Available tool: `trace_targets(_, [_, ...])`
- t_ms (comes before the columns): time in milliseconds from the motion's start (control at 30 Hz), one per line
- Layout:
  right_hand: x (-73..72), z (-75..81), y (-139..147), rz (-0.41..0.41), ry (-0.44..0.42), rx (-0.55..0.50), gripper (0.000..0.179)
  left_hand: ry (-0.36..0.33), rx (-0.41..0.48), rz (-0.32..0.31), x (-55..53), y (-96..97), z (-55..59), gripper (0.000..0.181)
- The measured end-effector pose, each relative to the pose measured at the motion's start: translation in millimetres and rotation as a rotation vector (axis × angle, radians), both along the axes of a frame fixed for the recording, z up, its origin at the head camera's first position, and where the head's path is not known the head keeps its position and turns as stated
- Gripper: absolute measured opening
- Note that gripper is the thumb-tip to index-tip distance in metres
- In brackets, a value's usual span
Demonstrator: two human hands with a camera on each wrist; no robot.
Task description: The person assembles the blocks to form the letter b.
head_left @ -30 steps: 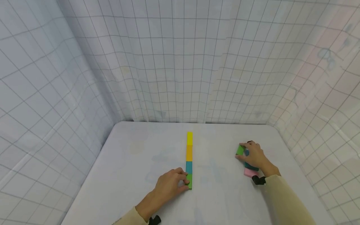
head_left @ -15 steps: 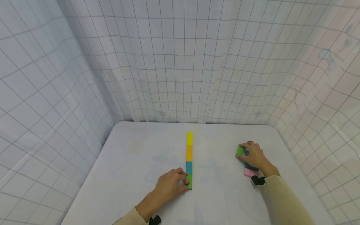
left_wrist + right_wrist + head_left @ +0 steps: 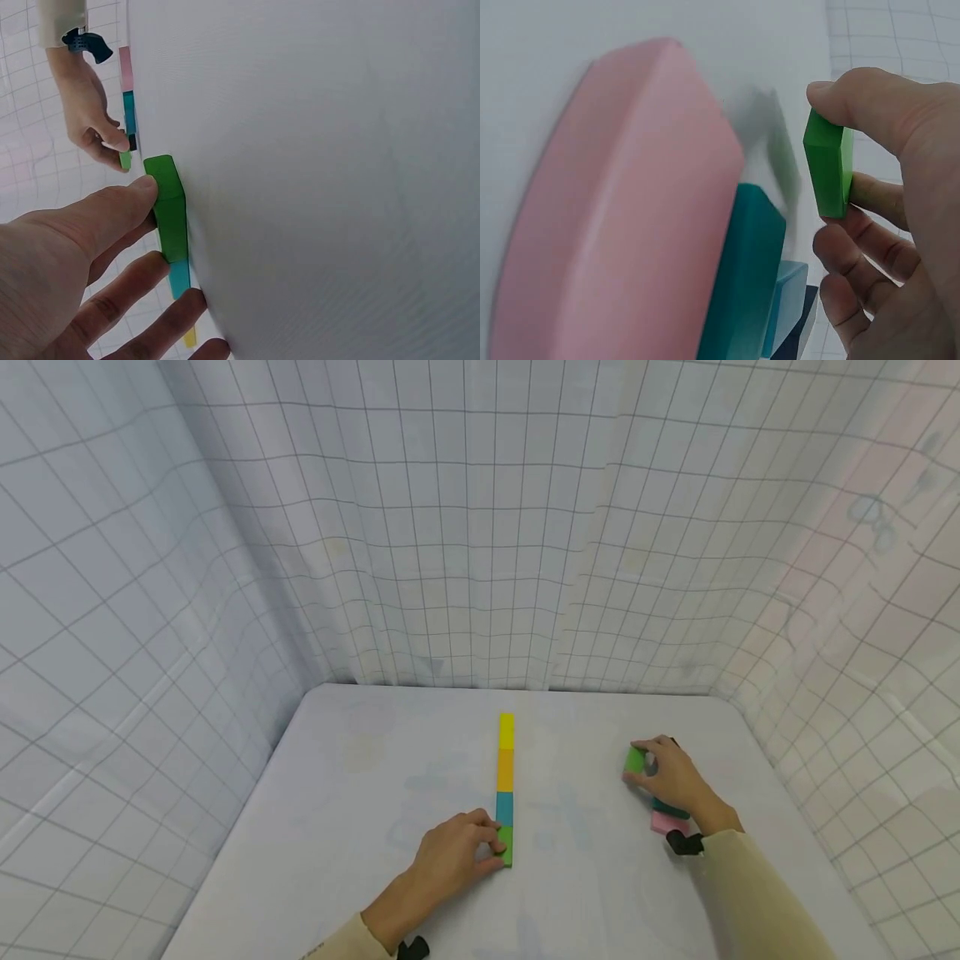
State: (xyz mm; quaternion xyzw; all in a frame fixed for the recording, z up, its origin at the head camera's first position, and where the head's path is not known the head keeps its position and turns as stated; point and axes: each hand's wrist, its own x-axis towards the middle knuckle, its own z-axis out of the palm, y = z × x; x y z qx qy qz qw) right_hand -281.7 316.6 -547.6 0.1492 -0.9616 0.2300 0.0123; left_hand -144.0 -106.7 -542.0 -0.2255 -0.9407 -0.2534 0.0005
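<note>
A row of flat rectangular blocks runs away from me on the white table: green [image 3: 507, 846] nearest, then blue [image 3: 505, 808], orange [image 3: 506, 770] and yellow [image 3: 507, 731]. My left hand [image 3: 454, 853] holds the nearest green block by its ends, thumb on the near one. On the right, my right hand [image 3: 672, 773] pinches a light green block [image 3: 828, 165] between thumb and fingers, just off the table with its shadow beside it. Under and beside that hand lie a pink block [image 3: 622, 202], a teal block [image 3: 744, 270], a blue block [image 3: 786, 306] and a black one [image 3: 798, 330].
The white table [image 3: 360, 793] has rounded far corners. Grid-patterned white curtains [image 3: 480, 527] hang behind it and along both sides. Dark wrist straps [image 3: 684, 842] show at the sleeves.
My right hand has drawn the light green block slightly left, apart from the blocks beneath the hand. My left hand stays in place on the nearest green block.
</note>
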Motion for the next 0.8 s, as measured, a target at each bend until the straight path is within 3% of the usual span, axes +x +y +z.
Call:
trace_targets(567, [1.4,1.2,-23,0.141,0.019,-0.14,0.052,0.005,-0.015,-0.009,-0.9,1.3,-1.7,0.013])
trace_targets(800, [1.2,1.5,-38,0.156,-0.055,-0.192,0.047,0.006,-0.015,-0.007,-0.1,0.9,-1.1,0.013])
